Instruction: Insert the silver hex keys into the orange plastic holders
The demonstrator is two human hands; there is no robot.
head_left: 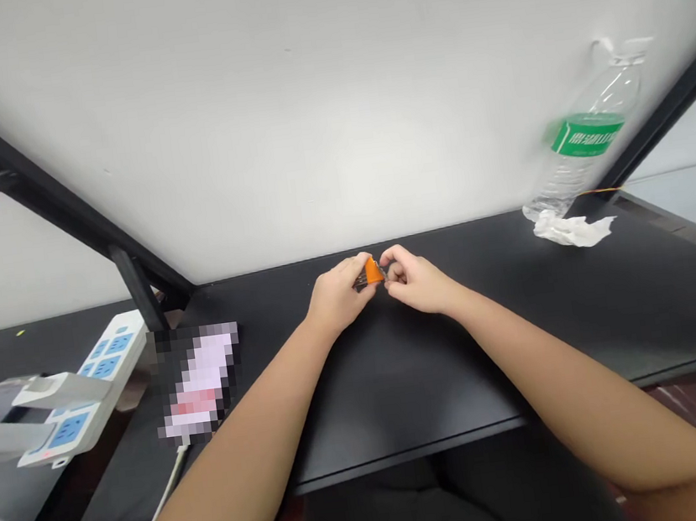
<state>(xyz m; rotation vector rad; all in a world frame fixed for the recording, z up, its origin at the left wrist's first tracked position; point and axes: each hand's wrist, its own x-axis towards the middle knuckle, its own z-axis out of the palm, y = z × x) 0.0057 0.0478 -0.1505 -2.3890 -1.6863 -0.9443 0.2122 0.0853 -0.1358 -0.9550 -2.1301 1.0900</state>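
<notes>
Both of my hands meet over the far middle of a black table [400, 372]. My left hand [336, 296] and my right hand [417, 281] are closed in pinches around a small orange object [374, 272] with a dark part on its left side. The object is held between the fingertips, just above the table top. What it is exactly is too small to tell.
A clear plastic bottle with a green label [587, 138] stands at the far right by the white wall, with crumpled white tissue [569, 229] at its foot. A white and blue power strip [84, 386] with plugs and a blurred flat item [202, 384] lie at the left.
</notes>
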